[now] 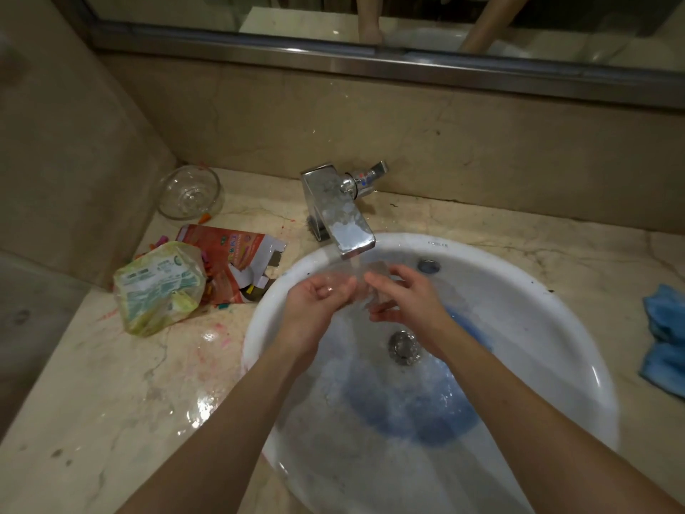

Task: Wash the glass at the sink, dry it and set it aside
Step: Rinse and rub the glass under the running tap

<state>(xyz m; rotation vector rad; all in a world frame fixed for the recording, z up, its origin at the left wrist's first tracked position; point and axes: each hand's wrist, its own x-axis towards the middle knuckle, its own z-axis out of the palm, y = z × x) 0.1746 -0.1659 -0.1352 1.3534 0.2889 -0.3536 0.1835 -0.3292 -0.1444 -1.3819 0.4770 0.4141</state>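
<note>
A clear glass is held between both hands over the white sink, right under the chrome tap, which runs water onto it. My left hand cups the glass from the left with curled fingers. My right hand grips it from the right, fingers wrapped around its side. The glass is see-through and mostly hidden by my fingers and the water. Bluish water pools in the basin around the drain.
On the wet marble counter to the left lie a crumpled plastic bag, a torn red carton and scattered crayon bits. A glass bowl stands in the back left corner. A blue cloth lies at the right edge.
</note>
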